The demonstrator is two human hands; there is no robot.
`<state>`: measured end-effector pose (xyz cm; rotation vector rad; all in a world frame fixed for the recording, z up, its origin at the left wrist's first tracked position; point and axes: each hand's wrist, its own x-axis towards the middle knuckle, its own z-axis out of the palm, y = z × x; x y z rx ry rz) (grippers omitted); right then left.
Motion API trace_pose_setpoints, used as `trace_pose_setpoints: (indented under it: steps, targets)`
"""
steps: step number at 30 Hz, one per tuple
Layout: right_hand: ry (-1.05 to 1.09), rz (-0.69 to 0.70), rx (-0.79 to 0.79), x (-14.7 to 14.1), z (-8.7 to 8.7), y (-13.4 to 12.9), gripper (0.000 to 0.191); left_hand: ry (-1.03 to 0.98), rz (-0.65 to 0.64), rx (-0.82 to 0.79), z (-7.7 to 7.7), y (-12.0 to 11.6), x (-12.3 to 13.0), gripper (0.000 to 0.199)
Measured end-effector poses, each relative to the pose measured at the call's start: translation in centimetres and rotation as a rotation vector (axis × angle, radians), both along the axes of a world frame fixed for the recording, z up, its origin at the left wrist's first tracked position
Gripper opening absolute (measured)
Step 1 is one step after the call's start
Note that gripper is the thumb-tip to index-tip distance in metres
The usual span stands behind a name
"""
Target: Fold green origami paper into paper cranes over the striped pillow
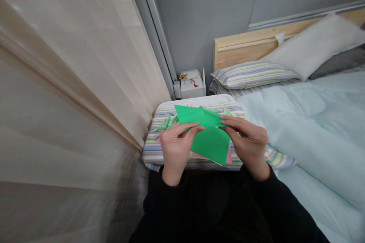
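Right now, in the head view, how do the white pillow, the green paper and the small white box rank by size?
As seen: white pillow, green paper, small white box. The paper is nearest the camera, so true sizes are unsure.

Head-worn view from above the chest, angled forward and down. Close over the left hand (pixel 176 148) and right hand (pixel 248 146), just left of the bed (pixel 319 133), its headboard (pixel 242 47) farther off.

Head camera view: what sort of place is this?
Most likely a bedroom: there is a bed with a pale blue duvet, a striped pillow in front of a wooden headboard, and a long beige curtain hanging alongside.
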<state>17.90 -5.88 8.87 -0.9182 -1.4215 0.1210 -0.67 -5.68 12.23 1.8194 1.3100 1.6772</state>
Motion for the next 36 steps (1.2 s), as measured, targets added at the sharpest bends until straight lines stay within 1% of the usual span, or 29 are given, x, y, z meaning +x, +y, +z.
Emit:
trace_pose_setpoints:
  steps: [5,7,10,12,14,16,18,21,24,29,33,36]
  targets:
    - [0.112,0.014,-0.026,-0.1,-0.1,-0.1,0.017,-0.243,-0.128,-0.063,0.0,0.8,-0.4,0.005]
    - [0.174,0.048,-0.057,-0.2,0.0,-0.2,0.016,-0.315,-0.194,-0.102,-0.1,0.9,-0.5,0.012]
    - [0.219,0.138,-0.098,-0.1,0.3,-0.3,0.015,-0.335,-0.296,-0.219,0.1,0.7,-0.4,0.031]
    - [0.208,0.196,-0.12,0.0,0.5,-0.4,0.015,-0.307,-0.323,-0.273,0.3,0.5,-0.3,0.03]
    - [0.187,0.228,-0.129,0.2,0.6,-0.5,0.017,-0.278,-0.297,-0.262,0.6,0.4,-0.3,0.021]
    - [0.164,0.236,-0.129,0.3,0.7,-0.5,0.018,-0.249,-0.242,-0.226,0.7,0.4,-0.3,0.014]
    - [0.151,0.231,-0.122,0.3,0.7,-0.6,0.017,-0.235,-0.195,-0.227,0.5,0.5,-0.4,0.016]
    - [0.177,0.22,-0.131,0.2,0.8,-0.6,0.015,-0.286,-0.156,-0.291,0.1,0.6,-0.3,0.023]
    - [0.237,0.223,-0.166,-0.2,1.2,-0.7,0.011,-0.387,-0.158,-0.322,-0.2,0.6,0.3,0.025]
    - [0.389,0.271,-0.26,-0.7,1.7,-0.7,0.01,-0.514,-0.134,-0.256,0.1,0.3,1.6,0.027]
    - [0.571,0.383,-0.312,-1.0,1.5,-0.4,0.015,-0.508,-0.061,-0.191,0.4,-0.1,2.1,0.03]
    - [0.611,0.393,-0.299,-1.2,1.5,-0.4,0.017,-0.457,-0.032,-0.155,0.6,-0.5,2.3,0.025]
